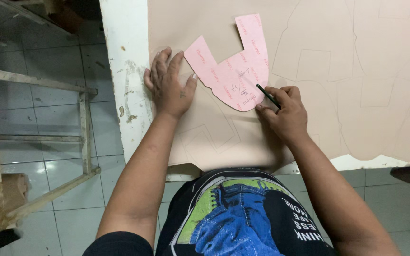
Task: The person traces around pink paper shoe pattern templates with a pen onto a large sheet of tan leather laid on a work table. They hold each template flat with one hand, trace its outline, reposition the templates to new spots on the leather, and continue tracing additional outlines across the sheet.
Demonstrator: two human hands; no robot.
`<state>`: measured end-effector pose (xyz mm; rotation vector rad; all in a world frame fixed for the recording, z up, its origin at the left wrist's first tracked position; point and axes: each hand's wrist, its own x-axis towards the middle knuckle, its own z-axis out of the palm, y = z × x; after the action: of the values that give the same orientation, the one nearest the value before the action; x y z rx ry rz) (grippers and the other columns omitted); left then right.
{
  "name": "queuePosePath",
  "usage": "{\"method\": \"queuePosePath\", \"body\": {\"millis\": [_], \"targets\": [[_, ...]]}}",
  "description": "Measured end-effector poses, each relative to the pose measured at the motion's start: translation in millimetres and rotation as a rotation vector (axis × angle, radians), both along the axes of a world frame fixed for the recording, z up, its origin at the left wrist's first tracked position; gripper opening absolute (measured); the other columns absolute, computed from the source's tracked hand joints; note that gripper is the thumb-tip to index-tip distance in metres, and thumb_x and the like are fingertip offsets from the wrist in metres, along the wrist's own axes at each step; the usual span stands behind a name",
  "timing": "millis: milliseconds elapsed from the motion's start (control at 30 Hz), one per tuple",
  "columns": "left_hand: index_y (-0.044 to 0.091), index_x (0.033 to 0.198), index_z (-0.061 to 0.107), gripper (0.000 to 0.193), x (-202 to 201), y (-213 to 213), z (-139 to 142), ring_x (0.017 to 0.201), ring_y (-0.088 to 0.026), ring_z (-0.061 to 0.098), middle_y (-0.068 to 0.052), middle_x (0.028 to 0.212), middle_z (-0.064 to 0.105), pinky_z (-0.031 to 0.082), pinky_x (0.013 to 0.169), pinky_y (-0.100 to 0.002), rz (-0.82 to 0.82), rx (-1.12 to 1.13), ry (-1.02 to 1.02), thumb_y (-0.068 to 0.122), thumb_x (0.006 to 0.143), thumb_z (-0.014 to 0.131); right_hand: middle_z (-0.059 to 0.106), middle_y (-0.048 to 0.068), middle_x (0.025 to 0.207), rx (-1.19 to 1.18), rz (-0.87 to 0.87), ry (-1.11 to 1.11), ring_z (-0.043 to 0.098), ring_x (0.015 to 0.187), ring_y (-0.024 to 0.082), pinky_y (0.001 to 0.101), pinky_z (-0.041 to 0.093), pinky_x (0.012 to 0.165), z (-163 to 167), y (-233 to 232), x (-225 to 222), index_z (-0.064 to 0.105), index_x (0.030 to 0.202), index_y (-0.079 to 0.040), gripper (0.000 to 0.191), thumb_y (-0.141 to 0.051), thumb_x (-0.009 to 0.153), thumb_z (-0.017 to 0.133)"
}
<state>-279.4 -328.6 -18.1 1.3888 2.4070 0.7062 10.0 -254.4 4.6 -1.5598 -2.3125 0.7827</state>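
Left hand (169, 85): flat, palm down, fingers spread slightly; nothing gripped. Thumb tip touching the left edge of the pink paper pattern (236, 71), pressing beside its lower left lobe. Remaining fingers resting on the beige sheet material (309, 38), near the left border of that sheet.

Right hand (283, 111): closed around a dark pencil (267, 96), pinched between thumb and forefinger. Pencil tilted, tip meeting the lower right edge of the pattern, close to its rounded bottom.

Pink paper pattern: roughly U-shaped, two arms pointing away from the person, rounded base toward the body. Lying flat on the beige sheet, between both hands. Handwritten marks near the base; small repeated print across the face.

Beige sheet material: spread flat over the tabletop, lower edge irregular. Thin traced outlines visible on it, some below the pattern, more to the right.

White table (126, 57): painted edge exposed at left, worn and flaked; narrow strip also exposed along the near edge at right.

Room: pale grey tiled floor (39, 109) left of and below the table. Worn wooden frame (84, 128) standing on the floor at left, well apart from the table.
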Motion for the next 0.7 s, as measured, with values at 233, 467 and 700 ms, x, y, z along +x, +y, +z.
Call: {"method": "queuePosePath", "body": {"millis": [233,467,700], "targets": [[0.018,0.148,0.052,0.066,0.9,-1.2,0.2,0.152,-0.029,0.019,-0.01,0.16,0.032,0.002,0.122,-0.058,-0.009,0.001,0.036,0.041,0.09,0.073,0.057,0.007,0.118,0.002,-0.003,-0.002,0.067,0.101,0.022,0.0382,0.056,0.082,0.7,-1.1,-0.1,0.072,0.128,-0.019,0.048,-0.033,0.084,0.084],[0.016,0.148,0.05,0.076,3.0,-2.7,1.2,0.15,-0.031,0.019,-0.011,0.157,0.032,0.002,0.12,-0.059,-0.01,0.002,0.053,0.053,0.087,0.075,0.057,0.007,0.118,0.0,-0.005,-0.007,0.067,0.101,0.022,0.0379,0.056,0.082,0.3,-2.7,1.4,0.072,0.128,-0.019,0.047,-0.033,0.085,0.085],[0.016,0.149,0.05,0.066,0.6,-1.6,-3.5,0.153,-0.03,0.019,-0.01,0.161,0.033,0.003,0.122,-0.059,-0.011,0.013,0.083,0.042,0.093,0.071,0.058,0.006,0.117,0.023,0.009,0.008,0.067,0.101,0.022,0.0378,0.056,0.082,-1.7,-2.0,-1.2,0.072,0.127,-0.018,0.047,-0.032,0.084,0.085]]}}
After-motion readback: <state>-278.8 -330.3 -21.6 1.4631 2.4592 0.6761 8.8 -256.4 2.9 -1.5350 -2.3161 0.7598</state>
